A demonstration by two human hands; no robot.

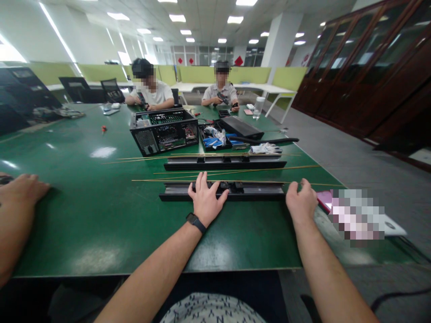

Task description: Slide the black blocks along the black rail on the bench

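Observation:
In the head view, a long black-and-silver rail (262, 190) lies crosswise on the table in front of me. My left hand (206, 197) rests on its middle, fingers spread over the dark blocks (232, 185) there. At the rail's right end, my right hand (302, 197) is closed with thumb and forefinger together. A thin golden rod (326, 184) runs along the rail's back edge and passes at those fingers, which seem to pinch it; the contact is partly hidden. A second, similar rail (222, 165) lies farther back, with more thin rods (141, 159) around it.
An opened computer case (164, 130), a tray of tools and gloves (215, 137) and a flat dark box (240, 127) stand beyond the rails. A pink phone (325, 199) lies right. Another person's arm (20, 211) rests at left; two people sit opposite.

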